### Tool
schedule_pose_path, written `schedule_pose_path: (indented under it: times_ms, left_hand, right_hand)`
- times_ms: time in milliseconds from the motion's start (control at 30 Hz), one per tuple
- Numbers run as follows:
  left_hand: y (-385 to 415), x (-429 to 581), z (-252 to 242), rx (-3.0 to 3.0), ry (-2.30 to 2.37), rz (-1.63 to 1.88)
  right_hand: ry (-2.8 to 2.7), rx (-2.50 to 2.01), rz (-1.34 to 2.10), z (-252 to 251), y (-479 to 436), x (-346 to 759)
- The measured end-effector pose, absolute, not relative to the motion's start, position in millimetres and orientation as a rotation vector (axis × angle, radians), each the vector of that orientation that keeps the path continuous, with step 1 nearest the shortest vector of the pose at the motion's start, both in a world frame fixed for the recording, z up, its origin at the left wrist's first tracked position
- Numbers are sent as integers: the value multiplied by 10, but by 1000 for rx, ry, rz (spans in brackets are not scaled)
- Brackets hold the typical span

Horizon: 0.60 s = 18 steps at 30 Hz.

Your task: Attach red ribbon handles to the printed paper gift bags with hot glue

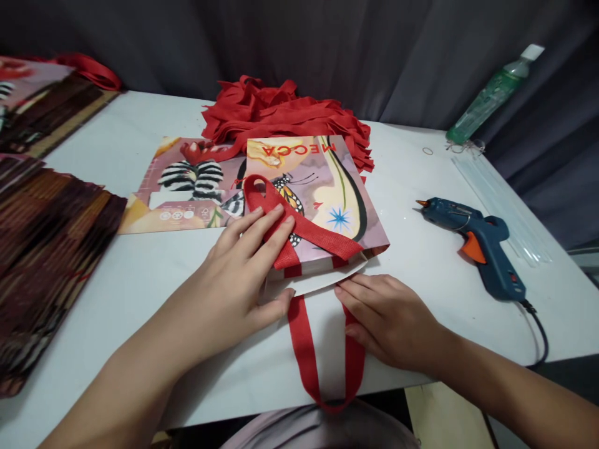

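Note:
A printed paper bag [322,187] with upside-down "MECCA" lettering lies flat, its mouth towards me. One red ribbon handle [322,234] folds back across its front. The other red handle [306,349] loops down over the table's front edge. My left hand [243,268] rests on the bag and folded-back handle with fingers stretched out, its thumb by the white inner edge. At the right of the bag's mouth, my right hand [388,318] has its fingers together on the white edge and the lower handle. Its fingertips are partly hidden.
Red ribbon strips [281,112] lie heaped behind the bag. Another printed bag [187,187] lies partly under it. Stacked folded bags [56,249] fill the left. At right are a blue glue gun [468,231], clear glue sticks [505,212] and a green bottle [491,96].

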<state>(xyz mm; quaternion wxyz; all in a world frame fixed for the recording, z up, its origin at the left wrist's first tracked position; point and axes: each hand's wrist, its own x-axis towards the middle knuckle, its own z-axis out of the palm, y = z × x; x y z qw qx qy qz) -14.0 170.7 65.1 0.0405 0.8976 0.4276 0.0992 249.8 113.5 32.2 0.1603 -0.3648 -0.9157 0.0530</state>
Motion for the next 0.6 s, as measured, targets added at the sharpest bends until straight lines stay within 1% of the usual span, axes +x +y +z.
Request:
schedule_pose_path:
  times_ms: [67,167,300,433,600]
  left_hand:
    - [1704,-133,659,2740,1316,296]
    - [1700,-124,670,2726,1324,280]
    - [1704,-118,677,2726,1322,267]
    - [1712,-124,672,2735,1317,268]
    - [1719,-127,681,2716,1311,247]
  right_hand:
    - [-2588,-1000,126,343,1133,2510]
    - [-2553,-817,99,401,1129,2474]
    - [-2631,-629,146,486,1141,2271]
    - [-2729,-624,251,504,1181,2055]
    - [-2769,-758,356,482,1221,2001]
